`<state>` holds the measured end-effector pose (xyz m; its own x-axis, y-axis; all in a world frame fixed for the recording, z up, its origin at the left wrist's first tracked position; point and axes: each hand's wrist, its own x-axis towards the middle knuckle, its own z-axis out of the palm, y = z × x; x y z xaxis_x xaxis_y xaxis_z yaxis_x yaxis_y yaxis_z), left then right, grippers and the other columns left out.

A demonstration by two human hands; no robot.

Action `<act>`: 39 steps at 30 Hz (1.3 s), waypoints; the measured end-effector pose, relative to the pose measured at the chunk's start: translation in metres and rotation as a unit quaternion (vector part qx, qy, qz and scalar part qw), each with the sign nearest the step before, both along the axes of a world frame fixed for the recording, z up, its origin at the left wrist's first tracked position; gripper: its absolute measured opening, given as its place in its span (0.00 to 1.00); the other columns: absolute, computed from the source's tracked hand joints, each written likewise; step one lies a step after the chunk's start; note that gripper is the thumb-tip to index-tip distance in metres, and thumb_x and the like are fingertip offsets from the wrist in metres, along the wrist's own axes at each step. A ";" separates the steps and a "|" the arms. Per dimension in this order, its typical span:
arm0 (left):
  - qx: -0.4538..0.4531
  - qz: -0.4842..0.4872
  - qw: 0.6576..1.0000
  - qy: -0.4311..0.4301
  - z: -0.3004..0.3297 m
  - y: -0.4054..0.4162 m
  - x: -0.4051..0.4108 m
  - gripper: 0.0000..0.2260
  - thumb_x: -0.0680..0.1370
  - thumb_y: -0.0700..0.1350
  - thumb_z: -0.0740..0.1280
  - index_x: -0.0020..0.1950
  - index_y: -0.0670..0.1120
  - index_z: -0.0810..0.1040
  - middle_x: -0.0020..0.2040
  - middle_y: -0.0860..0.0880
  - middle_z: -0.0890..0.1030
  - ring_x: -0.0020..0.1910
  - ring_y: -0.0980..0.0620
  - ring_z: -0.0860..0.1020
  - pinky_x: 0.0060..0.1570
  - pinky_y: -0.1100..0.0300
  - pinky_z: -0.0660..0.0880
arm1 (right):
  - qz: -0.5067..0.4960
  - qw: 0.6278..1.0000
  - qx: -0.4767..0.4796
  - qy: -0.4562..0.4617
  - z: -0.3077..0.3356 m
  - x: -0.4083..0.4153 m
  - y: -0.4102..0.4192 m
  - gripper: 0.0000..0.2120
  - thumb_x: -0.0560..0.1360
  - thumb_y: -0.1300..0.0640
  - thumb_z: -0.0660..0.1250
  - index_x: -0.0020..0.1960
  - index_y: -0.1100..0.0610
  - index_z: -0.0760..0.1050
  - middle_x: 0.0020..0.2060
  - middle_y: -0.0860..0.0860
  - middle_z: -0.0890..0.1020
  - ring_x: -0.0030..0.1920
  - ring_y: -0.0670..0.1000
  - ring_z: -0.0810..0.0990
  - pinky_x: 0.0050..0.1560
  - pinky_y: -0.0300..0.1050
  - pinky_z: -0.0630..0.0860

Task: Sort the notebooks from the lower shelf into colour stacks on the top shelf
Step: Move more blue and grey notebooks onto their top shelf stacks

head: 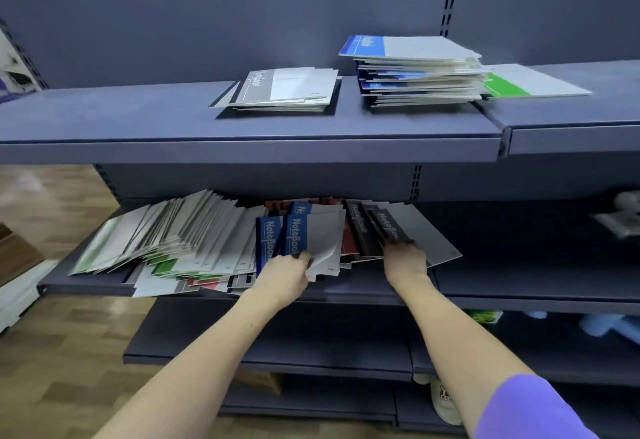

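A slumped row of notebooks (194, 234) leans across the lower shelf (519, 286), with green, red, blue and black covers mixed in. My left hand (284, 274) grips the bottom edge of a blue notebook (311, 234) in the middle of the row. My right hand (405, 260) holds a few black notebooks (388, 227) at the row's right end; its fingers are hidden behind them. On the top shelf (138, 116) lie a grey stack (287, 88), a taller blue stack (415, 71) and a green notebook (533, 83) to its right.
The top shelf's front lip (242, 152) overhangs the lower row closely. More dark shelves sit below. Blurred pale objects (620, 216) lie at the right end of the lower shelf. Wooden floor and boxes (17, 265) are at the left.
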<state>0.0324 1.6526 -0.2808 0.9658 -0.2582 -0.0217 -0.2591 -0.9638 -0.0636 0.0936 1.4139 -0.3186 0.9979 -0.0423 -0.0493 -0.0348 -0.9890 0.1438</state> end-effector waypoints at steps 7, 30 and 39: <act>0.012 -0.009 1.000 -0.016 -0.004 0.002 0.001 0.17 0.79 0.40 0.60 0.69 0.44 0.69 0.51 0.42 0.82 0.48 0.39 0.80 0.39 0.55 0.69 | 0.018 1.000 -0.021 0.010 0.000 -0.012 0.001 0.16 0.78 0.66 0.62 0.64 0.56 0.78 0.63 0.58 0.77 0.60 0.58 0.78 0.52 0.48 0.77; 0.053 -0.050 0.997 -0.041 0.006 0.005 -0.022 0.22 0.75 0.32 0.64 0.68 0.42 0.68 0.63 0.41 0.73 0.59 0.39 0.74 0.41 0.52 0.69 | -0.032 0.997 0.050 -0.039 0.020 -0.104 0.020 0.29 0.78 0.63 0.61 0.77 0.61 0.56 0.48 0.54 0.82 0.38 0.55 0.79 0.29 0.42 0.64; 0.044 -0.122 0.991 -0.032 -0.009 0.026 -0.029 0.27 0.73 0.31 0.64 0.70 0.44 0.62 0.62 0.41 0.74 0.55 0.39 0.74 0.39 0.50 0.70 | -0.128 0.978 0.110 -0.122 0.072 -0.128 0.045 0.29 0.78 0.58 0.67 0.74 0.62 0.57 0.56 0.58 0.81 0.53 0.59 0.81 0.44 0.47 0.69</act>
